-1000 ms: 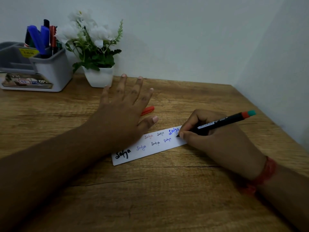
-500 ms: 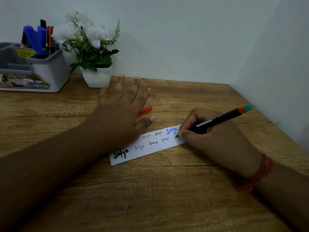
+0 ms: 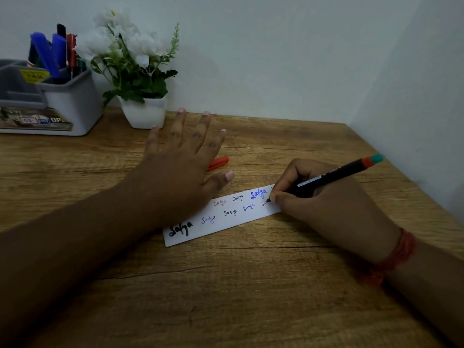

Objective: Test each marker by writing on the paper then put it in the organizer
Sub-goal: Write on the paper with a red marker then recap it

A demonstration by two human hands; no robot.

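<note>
A person's two forearms reach in from the bottom corners over a wooden table (image 3: 251, 285). Nearest the viewer lies a narrow white strip of paper (image 3: 221, 223), angled up to the right and covered with the same short word written in black, blue and red. The right hand (image 3: 324, 207), with a red thread band (image 3: 391, 257) on its wrist, rests on the strip's right end and pinches a black marker (image 3: 331, 178) between thumb and curled fingers; the tip touches the paper beside a fresh red stroke, and the marker's red and teal end slants up to the right. The left hand (image 3: 180, 169) lies flat with fingers spread and straight, its heel pressing the strip's left part, so some of the paper is hidden beneath it. The two hands sit near each other with the writing between them. Just behind the left hand a red cap (image 3: 218, 162) peeks out on the table, mostly covered by the fingers. Farther back, against the pale wall, stands a white pot of white flowers (image 3: 140, 71), and to its left a grey organizer (image 3: 72, 101) holding several upright markers (image 3: 54, 56) in blue, black and red.
</note>
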